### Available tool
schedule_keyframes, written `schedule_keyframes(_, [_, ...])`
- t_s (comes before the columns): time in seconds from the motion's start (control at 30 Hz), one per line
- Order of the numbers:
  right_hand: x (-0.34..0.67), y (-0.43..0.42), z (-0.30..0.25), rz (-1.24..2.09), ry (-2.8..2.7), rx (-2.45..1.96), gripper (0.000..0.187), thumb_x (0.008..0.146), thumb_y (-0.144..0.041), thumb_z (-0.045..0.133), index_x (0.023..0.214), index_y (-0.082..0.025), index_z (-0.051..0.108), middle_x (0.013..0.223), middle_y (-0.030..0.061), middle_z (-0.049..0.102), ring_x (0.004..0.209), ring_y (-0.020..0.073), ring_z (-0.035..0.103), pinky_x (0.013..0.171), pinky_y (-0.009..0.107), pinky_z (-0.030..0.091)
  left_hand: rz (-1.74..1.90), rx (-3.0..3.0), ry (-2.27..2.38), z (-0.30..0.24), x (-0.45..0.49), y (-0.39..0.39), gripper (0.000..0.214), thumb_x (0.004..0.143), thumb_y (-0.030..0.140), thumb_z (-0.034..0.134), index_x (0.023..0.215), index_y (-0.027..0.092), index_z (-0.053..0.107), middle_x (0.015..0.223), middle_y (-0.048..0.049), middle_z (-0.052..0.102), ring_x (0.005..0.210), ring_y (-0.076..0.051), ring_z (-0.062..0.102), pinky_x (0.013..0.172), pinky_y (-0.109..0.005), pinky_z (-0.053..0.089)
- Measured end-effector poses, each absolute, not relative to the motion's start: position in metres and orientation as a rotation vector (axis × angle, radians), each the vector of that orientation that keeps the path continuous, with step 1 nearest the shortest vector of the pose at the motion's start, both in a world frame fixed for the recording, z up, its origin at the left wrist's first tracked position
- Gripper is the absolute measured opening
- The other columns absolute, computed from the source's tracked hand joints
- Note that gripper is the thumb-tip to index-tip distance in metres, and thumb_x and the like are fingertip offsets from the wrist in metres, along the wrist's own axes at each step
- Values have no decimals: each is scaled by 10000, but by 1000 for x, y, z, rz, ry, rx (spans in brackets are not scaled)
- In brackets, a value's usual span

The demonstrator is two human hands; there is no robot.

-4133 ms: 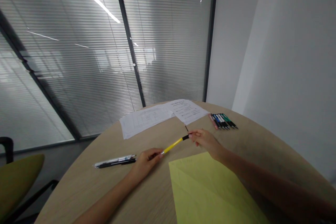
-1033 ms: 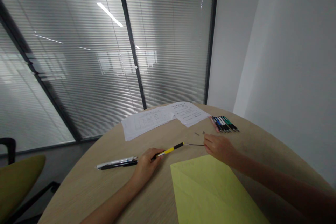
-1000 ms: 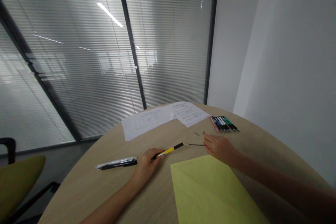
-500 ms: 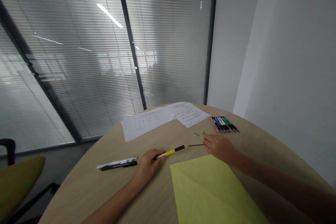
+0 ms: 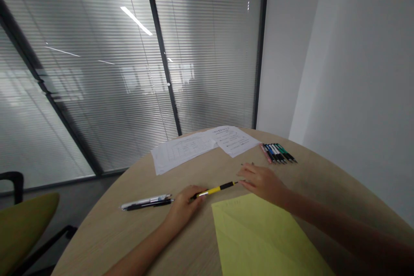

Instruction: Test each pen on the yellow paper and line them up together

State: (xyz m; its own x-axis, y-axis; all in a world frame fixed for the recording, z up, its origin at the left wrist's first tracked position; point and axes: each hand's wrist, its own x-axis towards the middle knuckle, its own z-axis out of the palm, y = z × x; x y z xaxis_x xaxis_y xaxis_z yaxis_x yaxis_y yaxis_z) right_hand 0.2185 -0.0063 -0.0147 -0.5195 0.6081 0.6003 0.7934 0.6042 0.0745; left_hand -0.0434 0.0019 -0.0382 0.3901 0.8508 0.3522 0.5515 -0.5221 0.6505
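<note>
My left hand (image 5: 185,205) is closed around the rear of a yellow and black pen (image 5: 213,190), which points right and slightly away from me. At the pen's open tip, the fingers of my right hand (image 5: 260,182) pinch a thin dark refill (image 5: 236,182); only a short piece of it shows between barrel and fingertips. Just beyond my right fingers lie small pen parts, partly hidden by the hand. Left of my left hand, a white pen (image 5: 139,201) and a black pen (image 5: 142,206) lie side by side on the table.
A yellow sheet (image 5: 261,237) lies in front of me on the round wooden table (image 5: 106,233). Printed white papers (image 5: 181,151) rest at the far edge, with a row of several pens (image 5: 277,153) to their right. A green chair (image 5: 29,224) stands at left.
My right hand has moved left toward the pen, and most of the refill that stuck out has gone into the barrel. My left hand still holds the pen in about the same place.
</note>
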Motion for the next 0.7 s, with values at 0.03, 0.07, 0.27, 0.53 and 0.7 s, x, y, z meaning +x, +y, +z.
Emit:
schedule_keyframes(0.03, [222,-1,-14,-407,-2218,-1149,132,802,-212,471,854,-183,588,823,25,607,703,117,547,617,231,397,947,2164,1220,-38,-44,3,236,726,290,498,873,209,664,855,-41,669,806,-194,583,753,-294,441])
schedule_keyframes(0.07, [227,6,-13,-371,-2132,-1211,149,810,-209,453,875,-186,586,845,27,610,725,120,551,652,239,406,958,2101,1233,-39,-44,5,238,722,299,503,868,207,666,863,-37,671,808,-195,586,754,-295,442])
schedule_keyframes(0.27, [244,42,-27,-483,-2140,-1510,171,798,-207,468,717,-180,617,789,38,592,774,153,543,818,338,369,953,1778,1220,-44,-46,12,279,684,365,550,849,180,677,815,-31,687,773,-203,596,722,-296,441])
schedule_keyframes(0.53, [229,53,-40,-624,-2280,-1640,136,751,-193,534,687,-131,637,852,100,582,867,211,506,632,285,419,973,1598,1204,-35,-42,7,278,654,387,591,803,170,682,777,-32,688,740,-184,576,728,-289,419])
schedule_keyframes(0.7, [225,62,-46,-574,-2300,-1709,147,761,-146,508,696,-123,638,840,109,587,874,203,504,626,267,414,964,1570,1149,-32,-44,5,280,707,393,561,827,168,676,781,-27,673,723,-169,559,730,-278,405])
